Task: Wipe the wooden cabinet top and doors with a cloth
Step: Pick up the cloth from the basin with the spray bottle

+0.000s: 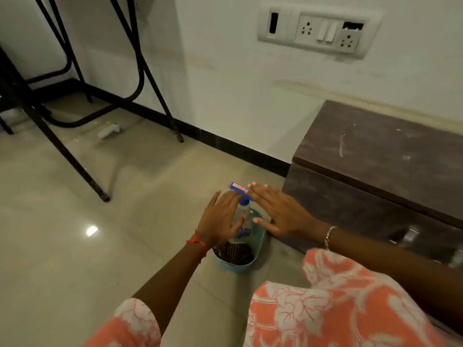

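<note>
A low dark wooden cabinet (380, 156) stands against the wall at the right, its top marked with pale smears and dust. On the floor by its left end sits a teal basket (251, 266) holding a clear spray bottle (244, 214) with a blue nozzle, and something dark and knobbly. My left hand (220, 221) hovers flat over the bottle's left side, fingers spread. My right hand (278, 211) is spread on the bottle's right, near the nozzle. Neither hand grips anything. No cloth is visible.
Glossy beige floor tiles fill the left and centre. Black metal table legs (82, 156) stand at the upper left, with a small white object (109, 131) on the floor beneath. A switch and socket panel (318, 31) is on the white wall above the cabinet.
</note>
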